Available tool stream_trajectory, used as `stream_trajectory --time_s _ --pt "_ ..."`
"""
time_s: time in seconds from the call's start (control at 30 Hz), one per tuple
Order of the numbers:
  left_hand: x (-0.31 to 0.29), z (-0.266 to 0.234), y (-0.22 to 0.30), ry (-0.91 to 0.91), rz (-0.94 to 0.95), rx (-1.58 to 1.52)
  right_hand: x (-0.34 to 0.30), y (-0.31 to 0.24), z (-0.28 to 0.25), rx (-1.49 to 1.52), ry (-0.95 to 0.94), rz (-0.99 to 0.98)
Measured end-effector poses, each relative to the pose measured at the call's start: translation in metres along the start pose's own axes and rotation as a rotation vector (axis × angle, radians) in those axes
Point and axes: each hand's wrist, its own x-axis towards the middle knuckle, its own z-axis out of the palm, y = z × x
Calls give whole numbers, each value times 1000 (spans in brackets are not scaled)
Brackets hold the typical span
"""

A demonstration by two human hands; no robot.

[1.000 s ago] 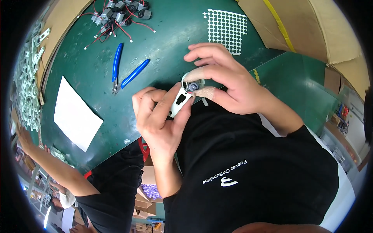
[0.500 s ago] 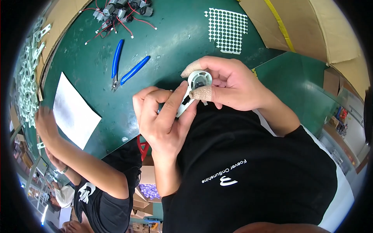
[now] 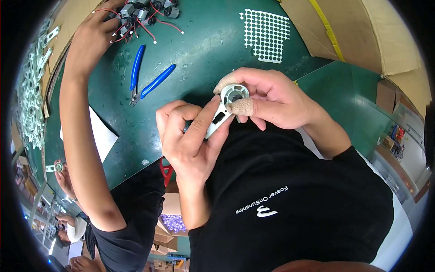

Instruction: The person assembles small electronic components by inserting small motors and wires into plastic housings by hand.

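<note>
A pale green plastic housing (image 3: 212,130) with a round, spoked ring at one end and a dark slot in its handle is held between my two hands, above the table's near edge. My left hand (image 3: 188,145) grips the handle end between thumb and fingers. The ring end is pinched by my right hand (image 3: 281,102), whose thumb and forefinger tips are wrapped in tan tape. Something dark sits inside the ring, too small to make out. Blue-handled side cutters (image 3: 156,82) lie spread on the green table, beyond my left hand.
A co-worker's hand (image 3: 90,41) is at a pile of small motors (image 3: 146,17) with red wires; their other hand holds a similar housing (image 3: 50,168). More housings (image 3: 34,99) heap far left. White paper (image 3: 103,136), a perforated white sheet (image 3: 266,41) and cardboard (image 3: 353,31) lie around.
The co-worker's arm has swung from the heap of housings to the motor pile, now crossing the paper. My hands have shifted very slightly, showing more of the housing's slot.
</note>
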Motion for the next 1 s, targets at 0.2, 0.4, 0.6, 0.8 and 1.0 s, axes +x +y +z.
stream_trajectory --time_s 0.2,0.4,0.6,0.8,1.0 --pt "0 4 -1 -8 6 5 0 0 -3 30 -5 40" --pt "-2 2 0 -2 7 1 1 1 -3 86 -27 31" --pt "-2 0 -1 -16 0 -20 -2 -14 -3 58 -19 125" --pt "-1 3 1 -25 1 -32 0 -7 -3 60 0 121" --pt "0 2 6 -10 44 -11 -3 -7 1 74 29 147"
